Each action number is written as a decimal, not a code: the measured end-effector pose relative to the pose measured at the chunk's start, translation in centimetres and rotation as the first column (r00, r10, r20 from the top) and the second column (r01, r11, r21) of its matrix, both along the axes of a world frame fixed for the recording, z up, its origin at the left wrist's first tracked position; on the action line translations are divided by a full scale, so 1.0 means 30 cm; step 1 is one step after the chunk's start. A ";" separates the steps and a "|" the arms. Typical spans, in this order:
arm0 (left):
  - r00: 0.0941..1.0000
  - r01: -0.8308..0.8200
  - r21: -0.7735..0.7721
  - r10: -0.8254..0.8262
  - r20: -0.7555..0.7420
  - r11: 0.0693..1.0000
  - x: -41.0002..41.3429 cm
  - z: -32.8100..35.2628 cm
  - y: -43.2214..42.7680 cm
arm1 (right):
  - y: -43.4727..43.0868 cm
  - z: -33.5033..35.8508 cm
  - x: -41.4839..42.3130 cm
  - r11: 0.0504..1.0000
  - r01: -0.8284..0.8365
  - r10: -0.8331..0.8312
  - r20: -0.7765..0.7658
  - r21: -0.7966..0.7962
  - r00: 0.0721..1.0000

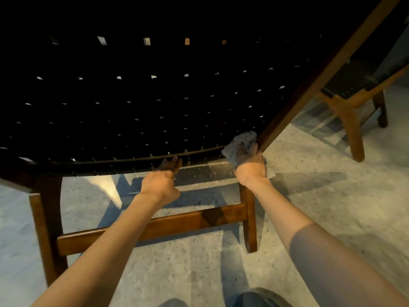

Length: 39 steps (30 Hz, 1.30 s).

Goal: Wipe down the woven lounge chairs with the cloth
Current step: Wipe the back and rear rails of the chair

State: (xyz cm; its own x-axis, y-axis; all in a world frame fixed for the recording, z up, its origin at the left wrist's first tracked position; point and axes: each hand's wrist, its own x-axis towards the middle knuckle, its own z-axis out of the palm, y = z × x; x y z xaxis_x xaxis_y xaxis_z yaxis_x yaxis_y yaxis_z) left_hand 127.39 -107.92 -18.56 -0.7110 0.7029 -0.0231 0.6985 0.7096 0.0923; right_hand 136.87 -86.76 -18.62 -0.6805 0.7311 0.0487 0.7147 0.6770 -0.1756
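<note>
While the cloth [240, 144] is gripped as a wad by the right hand [250, 167] at 3 o'clock, weave gaps could get skipped; left hand [162, 181] is only rested loose-fingered on the woven lounge chair [132, 96].

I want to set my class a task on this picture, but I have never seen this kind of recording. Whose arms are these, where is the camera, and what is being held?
There is no machine here. These are a person's two bare arms, filmed by one wide-angle camera worn on the head, looking forward and down.

In front stands a lounge chair with a black woven panel and a brown wooden frame, on a speckled floor.

The right hand grips a crumpled grey cloth and presses it to the panel's lower right corner, beside the frame. The left hand holds nothing; its fingers touch the panel's lower edge.

A second chair of the same kind stands at the right.
</note>
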 end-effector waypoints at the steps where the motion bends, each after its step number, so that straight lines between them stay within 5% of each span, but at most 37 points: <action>1: 1.000 0.005 -0.005 -0.005 0.003 1.000 -0.001 0.006 -0.002 | -0.001 0.002 -0.002 0.999 0.018 -0.018 -0.016 -0.036 1.000; 7: 1.000 -0.002 0.006 0.003 -0.025 1.000 0.004 0.000 -0.006 | 0.006 -0.026 -0.016 0.999 0.027 -0.027 0.000 0.026 1.000; 11: 0.999 0.008 0.056 -0.005 -0.052 0.998 0.009 -0.030 -0.006 | 0.002 -0.029 -0.018 0.987 0.070 -0.078 -0.056 -0.143 0.995; 16: 0.996 0.081 0.051 -0.079 -0.027 0.995 -0.017 -0.034 -0.020 | -0.118 -0.003 -0.002 0.970 -0.232 0.238 0.078 -0.079 0.968; 19: 0.973 0.089 0.230 -0.133 0.186 0.969 -0.002 -0.051 -0.047 | -0.211 0.003 0.036 0.933 -0.359 0.359 0.058 0.002 0.932; 24: 0.796 -0.086 0.722 -0.389 0.464 0.687 0.098 -0.109 -0.152 | -0.349 -0.027 0.111 0.855 -0.511 0.518 -0.125 0.084 0.846; 29: 0.763 -0.333 0.843 -0.404 0.504 0.423 0.127 -0.104 -0.226 | -0.441 -0.007 0.169 0.784 -0.617 0.606 -0.127 -0.069 0.785; 35: 0.769 -0.309 0.804 -0.364 0.525 0.509 0.109 -0.108 -0.310 | -0.502 0.061 0.168 0.800 -0.583 0.534 -0.274 -0.142 0.800; 39: 0.713 -0.349 0.762 -0.373 0.594 0.546 0.137 -0.109 -0.318 | -0.539 0.072 0.144 0.775 -0.623 0.611 -0.132 -0.102 0.781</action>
